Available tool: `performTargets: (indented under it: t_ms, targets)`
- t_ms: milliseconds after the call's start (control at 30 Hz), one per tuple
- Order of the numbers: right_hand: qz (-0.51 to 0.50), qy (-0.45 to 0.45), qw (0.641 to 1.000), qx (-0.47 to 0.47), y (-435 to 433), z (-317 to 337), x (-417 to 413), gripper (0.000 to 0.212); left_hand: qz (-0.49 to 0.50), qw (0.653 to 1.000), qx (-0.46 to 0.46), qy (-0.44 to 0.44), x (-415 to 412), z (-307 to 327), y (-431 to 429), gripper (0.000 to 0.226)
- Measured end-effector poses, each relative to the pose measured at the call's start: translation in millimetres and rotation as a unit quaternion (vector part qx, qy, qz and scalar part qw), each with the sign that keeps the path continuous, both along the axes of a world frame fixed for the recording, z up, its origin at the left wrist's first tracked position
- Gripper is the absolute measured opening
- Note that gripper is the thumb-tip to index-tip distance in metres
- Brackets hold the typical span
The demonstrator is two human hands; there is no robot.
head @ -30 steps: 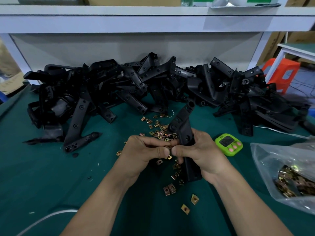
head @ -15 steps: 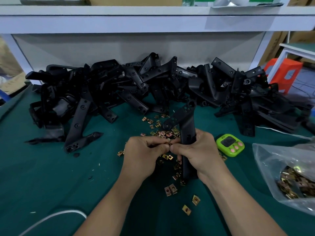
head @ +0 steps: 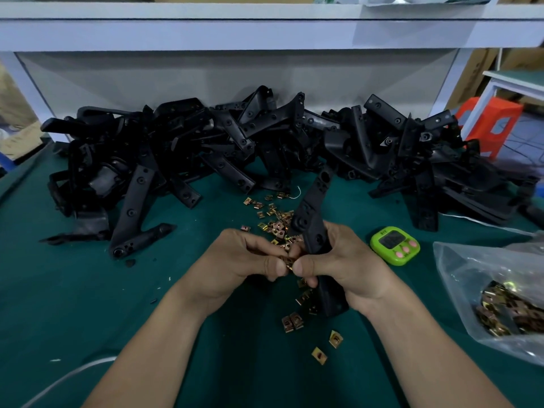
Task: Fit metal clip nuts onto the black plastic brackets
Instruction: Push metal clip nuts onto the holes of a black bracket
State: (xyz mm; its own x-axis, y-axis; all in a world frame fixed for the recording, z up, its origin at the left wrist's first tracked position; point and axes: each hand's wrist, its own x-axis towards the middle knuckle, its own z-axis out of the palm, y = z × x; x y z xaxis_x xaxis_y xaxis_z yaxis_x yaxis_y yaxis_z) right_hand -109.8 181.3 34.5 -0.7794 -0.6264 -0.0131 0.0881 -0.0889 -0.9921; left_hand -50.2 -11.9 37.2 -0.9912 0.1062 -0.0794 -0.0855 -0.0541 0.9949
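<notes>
My right hand (head: pixel 347 269) grips a long black plastic bracket (head: pixel 313 219) that stands nearly upright, its lower end on the green mat. My left hand (head: pixel 241 263) pinches a brass-coloured clip nut (head: pixel 288 262) against the bracket's left edge, thumb to thumb with my right hand. Several loose clip nuts (head: pixel 275 222) lie scattered on the mat behind and below my hands. A big heap of black brackets (head: pixel 265 136) fills the back of the table.
A green timer (head: pixel 394 245) sits right of my hands. A clear plastic bag of clip nuts (head: pixel 500 295) lies at the right edge. A white cable (head: pixel 67 378) runs along the near left. A white shelf frame (head: pixel 265 30) rises behind the heap.
The bracket's top has tilted slightly between frames while both hands stay together at its left edge. The clip nut now shows between my thumbs.
</notes>
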Motion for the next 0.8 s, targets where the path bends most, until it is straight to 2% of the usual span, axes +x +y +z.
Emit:
performTargets:
  t_ms: [167,433,533,667,800]
  targets:
    - [0.051,-0.004,0.999,-0.011,2.7,0.7,1.1,0.03,-0.044,0.999,0.019,-0.016,1.8,0.0,-0.8,0.051]
    - [0.04,0.003,0.999,-0.033,4.1,8.2,4.8,0.024,-0.087,0.99,0.099,-0.057,0.9,1.1,0.4,0.053]
    - [0.012,0.003,0.999,-0.031,2.1,8.8,7.8,0.027,-0.085,0.985,0.132,-0.078,0.5,-0.3,1.3,0.045]
    - [-0.083,-0.012,0.996,-0.027,-3.7,4.5,4.6,0.037,-0.012,0.99,0.121,-0.068,-0.6,-2.9,7.5,0.016]
    - [-0.127,0.01,0.992,-0.019,-3.1,0.1,0.7,0.034,0.088,0.995,0.036,-0.013,-3.8,-8.4,12.5,0.024]
